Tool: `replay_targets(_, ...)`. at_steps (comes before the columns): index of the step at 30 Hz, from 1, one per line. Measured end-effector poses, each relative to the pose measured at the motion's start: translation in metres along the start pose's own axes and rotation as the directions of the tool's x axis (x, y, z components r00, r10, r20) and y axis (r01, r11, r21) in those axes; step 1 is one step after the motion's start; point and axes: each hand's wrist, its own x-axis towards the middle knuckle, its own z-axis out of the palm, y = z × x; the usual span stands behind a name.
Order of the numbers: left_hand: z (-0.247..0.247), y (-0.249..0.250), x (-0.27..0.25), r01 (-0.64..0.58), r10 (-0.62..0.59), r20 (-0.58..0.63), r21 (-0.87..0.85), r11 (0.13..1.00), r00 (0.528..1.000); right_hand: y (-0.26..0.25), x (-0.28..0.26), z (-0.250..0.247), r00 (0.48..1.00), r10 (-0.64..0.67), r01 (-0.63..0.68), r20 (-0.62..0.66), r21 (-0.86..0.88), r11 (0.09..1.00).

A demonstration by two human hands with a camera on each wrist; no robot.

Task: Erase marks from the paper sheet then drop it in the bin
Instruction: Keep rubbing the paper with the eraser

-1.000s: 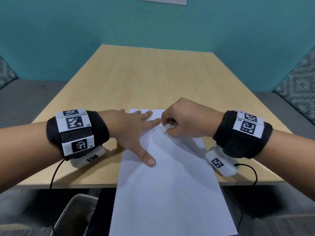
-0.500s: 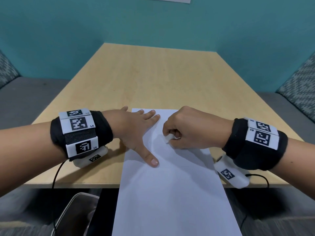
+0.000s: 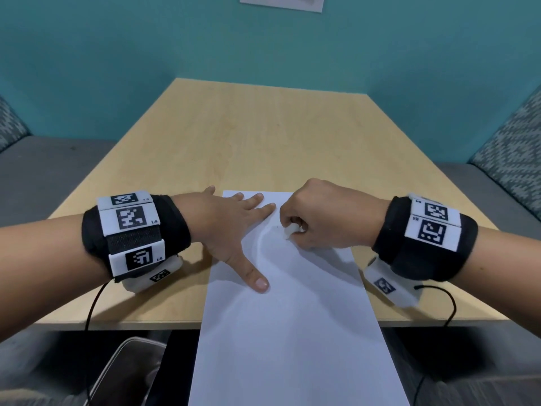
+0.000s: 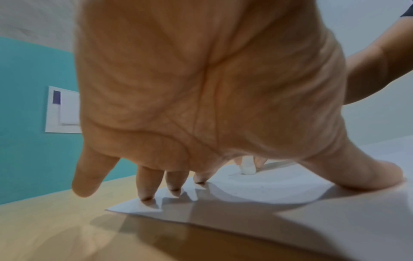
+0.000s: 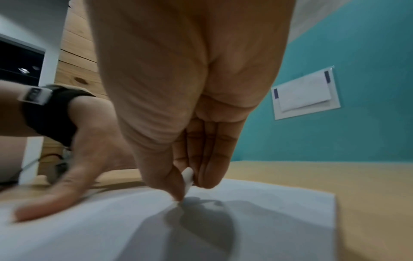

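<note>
A white paper sheet (image 3: 292, 317) lies on the wooden table (image 3: 248, 136), its near end hanging over the table's front edge. My left hand (image 3: 234, 230) lies flat with spread fingers on the sheet's far left part, thumb pressing the paper (image 4: 279, 185). My right hand (image 3: 319, 218) is curled and pinches a small white eraser (image 3: 288, 231), whose tip touches the sheet near its far edge. The eraser (image 5: 187, 178) shows between thumb and fingers in the right wrist view, and also as a small white eraser (image 4: 247, 166) in the left wrist view. No marks are plainly visible.
A metal bin (image 3: 117, 373) stands on the floor below the table's front edge, at the left. Grey benches with patterned cushions (image 3: 509, 153) flank the table. A teal wall with a taped white sheet (image 3: 281, 2) is behind.
My right hand with the eraser has shifted slightly toward me and right on the sheet. The left hand stays pressed flat. The head view has tilted a little.
</note>
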Motion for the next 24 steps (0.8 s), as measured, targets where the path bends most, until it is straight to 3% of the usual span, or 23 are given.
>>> replay_targets(4, -0.001, 0.002, -0.001, 0.01, -0.01, 0.007, 0.009, 1.0, 1.0, -0.008, -0.009, 0.0, 0.993, -0.098, 0.094, 0.067, 0.057, 0.994)
replay_targets(11, -0.002, 0.002, -0.001, 0.011, -0.012, 0.01, 0.017, 1.0, 1.0, 0.003, -0.004, 0.003, 0.999, -0.04, 0.04, 0.003, 0.037, 0.999)
replay_targets(15, -0.004, 0.005, -0.002, 0.017, -0.017, 0.021, 0.026, 1.0, 1.0, 0.002, -0.012, -0.007, 0.991, -0.07, 0.049, 0.112, 0.174, 0.983)
replay_targets(20, -0.004, 0.006, -0.003, 0.016, -0.017, 0.025, 0.033, 0.999, 1.0, 0.005, -0.011, 0.004, 0.999, -0.043, 0.043, 0.001, 0.091, 0.995)
replay_targets(24, -0.004, 0.006, -0.003, 0.017, -0.017, 0.022, 0.044, 0.999, 1.0, 0.001, -0.018, 0.0, 0.994, -0.065, 0.055, 0.084, 0.118, 0.991)
